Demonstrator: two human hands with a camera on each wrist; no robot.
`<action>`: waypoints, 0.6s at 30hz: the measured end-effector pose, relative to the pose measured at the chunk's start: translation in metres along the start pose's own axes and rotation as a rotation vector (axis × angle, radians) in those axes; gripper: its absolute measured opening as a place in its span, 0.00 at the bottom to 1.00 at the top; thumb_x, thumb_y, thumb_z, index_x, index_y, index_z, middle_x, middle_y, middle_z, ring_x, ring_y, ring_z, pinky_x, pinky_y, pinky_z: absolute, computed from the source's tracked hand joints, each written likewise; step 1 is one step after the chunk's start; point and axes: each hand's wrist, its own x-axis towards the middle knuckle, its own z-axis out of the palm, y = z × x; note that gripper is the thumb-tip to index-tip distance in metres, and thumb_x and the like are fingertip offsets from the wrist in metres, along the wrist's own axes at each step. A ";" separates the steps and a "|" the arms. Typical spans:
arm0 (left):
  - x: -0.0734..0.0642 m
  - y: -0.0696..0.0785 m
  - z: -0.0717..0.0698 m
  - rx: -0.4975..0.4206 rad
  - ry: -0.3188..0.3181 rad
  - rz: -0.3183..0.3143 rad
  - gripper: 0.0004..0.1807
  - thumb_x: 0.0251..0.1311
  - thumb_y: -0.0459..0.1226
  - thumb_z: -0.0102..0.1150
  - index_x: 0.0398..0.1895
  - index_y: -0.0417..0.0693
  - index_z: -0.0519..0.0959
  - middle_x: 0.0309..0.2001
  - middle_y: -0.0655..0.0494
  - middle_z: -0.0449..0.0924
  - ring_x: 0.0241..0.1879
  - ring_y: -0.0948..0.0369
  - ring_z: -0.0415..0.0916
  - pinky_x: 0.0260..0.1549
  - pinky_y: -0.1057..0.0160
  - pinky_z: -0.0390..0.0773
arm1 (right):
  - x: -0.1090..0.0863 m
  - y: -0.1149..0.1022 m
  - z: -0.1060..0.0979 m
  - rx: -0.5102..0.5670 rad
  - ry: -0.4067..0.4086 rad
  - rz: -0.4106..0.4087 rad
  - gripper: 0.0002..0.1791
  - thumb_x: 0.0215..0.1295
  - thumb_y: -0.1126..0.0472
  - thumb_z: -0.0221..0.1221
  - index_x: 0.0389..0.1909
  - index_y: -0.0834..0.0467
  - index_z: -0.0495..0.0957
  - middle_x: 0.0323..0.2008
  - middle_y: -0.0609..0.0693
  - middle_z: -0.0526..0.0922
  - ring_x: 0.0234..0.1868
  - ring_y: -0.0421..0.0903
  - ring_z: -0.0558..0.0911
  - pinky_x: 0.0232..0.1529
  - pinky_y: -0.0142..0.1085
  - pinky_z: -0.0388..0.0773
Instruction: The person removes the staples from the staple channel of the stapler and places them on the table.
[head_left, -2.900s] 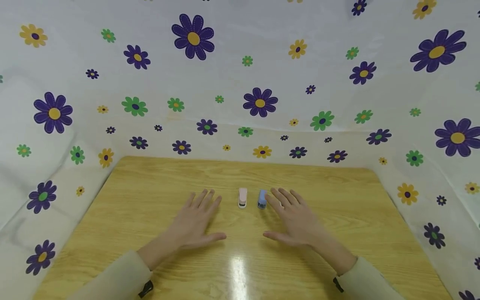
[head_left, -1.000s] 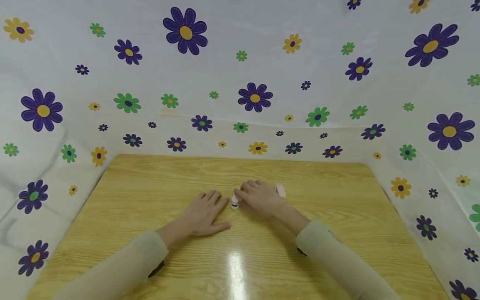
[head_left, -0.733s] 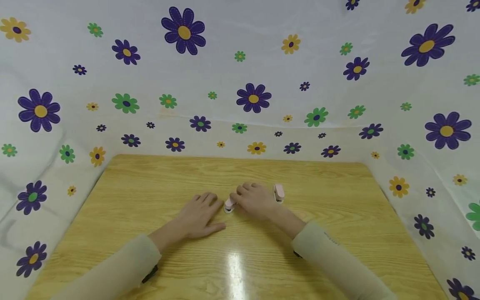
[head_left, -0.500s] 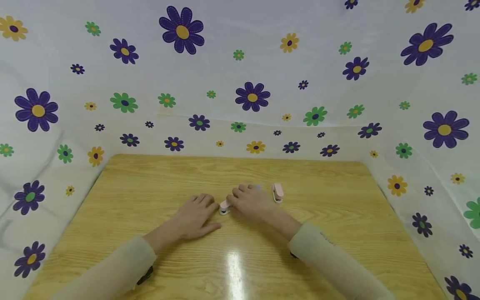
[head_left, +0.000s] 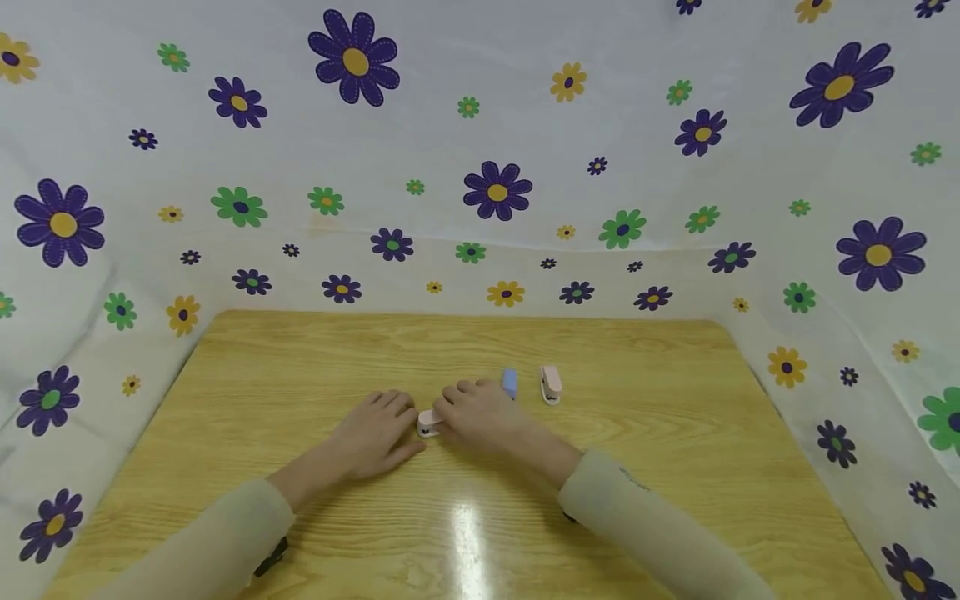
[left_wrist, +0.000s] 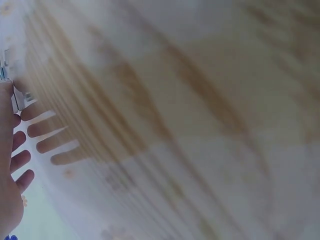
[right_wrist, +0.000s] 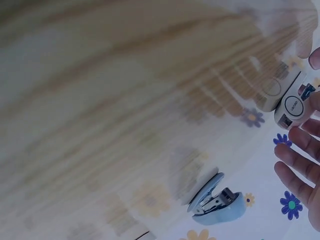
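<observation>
Right now, the pale pink stapler [head_left: 428, 423] sits on the counter [head_left: 337, 533] between your two hands, lying crosswise with its dark-slotted end toward your left. Your right-hand grip [head_left: 477, 417] pinches its other end, fingers curled over it in the head view. In the right wrist view, a round label [right_wrist: 294, 106] shows on the stapler's side. Your left-hand grip [head_left: 375, 437] holds nothing: its fingers reach forward, loosely extended, and the index fingertip comes right up to the slotted end. You can't tell whether it touches.

Just past your right knuckles stands a blue stapler [head_left: 510, 382], partly hidden by your hand in the head view. To its right, well apart from your fingers, a second pink stapler [head_left: 551, 385] stands on its white base.

You have a pale sleeve on each arm, left [head_left: 217, 542] and right [head_left: 652, 517], and a dark band [head_left: 272, 558] shows below the left cuff. The glossy wood grain carries a bright streak of light near you, and a flower-printed cloth [head_left: 420, 142] rises behind.
</observation>
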 end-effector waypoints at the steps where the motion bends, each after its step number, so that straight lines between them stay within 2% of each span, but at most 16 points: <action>1: -0.001 -0.001 0.000 0.004 0.003 0.002 0.22 0.75 0.59 0.55 0.50 0.51 0.80 0.55 0.53 0.80 0.59 0.53 0.77 0.62 0.49 0.78 | 0.001 -0.001 -0.001 -0.004 -0.001 -0.004 0.17 0.81 0.39 0.52 0.53 0.45 0.81 0.45 0.40 0.86 0.42 0.39 0.85 0.38 0.31 0.82; 5: -0.006 -0.003 -0.001 0.009 0.023 -0.003 0.21 0.74 0.58 0.57 0.49 0.52 0.80 0.54 0.53 0.81 0.58 0.53 0.78 0.61 0.49 0.79 | 0.007 -0.008 -0.003 -0.040 0.000 -0.032 0.17 0.80 0.39 0.53 0.52 0.45 0.81 0.44 0.40 0.86 0.41 0.39 0.85 0.36 0.30 0.82; 9: -0.011 -0.006 0.000 0.000 0.053 -0.014 0.19 0.73 0.56 0.60 0.48 0.52 0.80 0.53 0.54 0.81 0.57 0.53 0.78 0.60 0.48 0.80 | 0.012 -0.014 -0.005 -0.049 -0.004 -0.054 0.18 0.81 0.39 0.52 0.53 0.46 0.81 0.46 0.40 0.86 0.43 0.39 0.86 0.41 0.31 0.84; 18: -0.015 -0.011 0.001 -0.002 0.092 0.006 0.17 0.71 0.56 0.63 0.46 0.53 0.80 0.52 0.55 0.81 0.54 0.54 0.78 0.57 0.50 0.80 | 0.016 -0.019 -0.010 -0.065 0.016 -0.055 0.16 0.79 0.39 0.53 0.45 0.46 0.80 0.38 0.40 0.80 0.33 0.38 0.81 0.31 0.30 0.76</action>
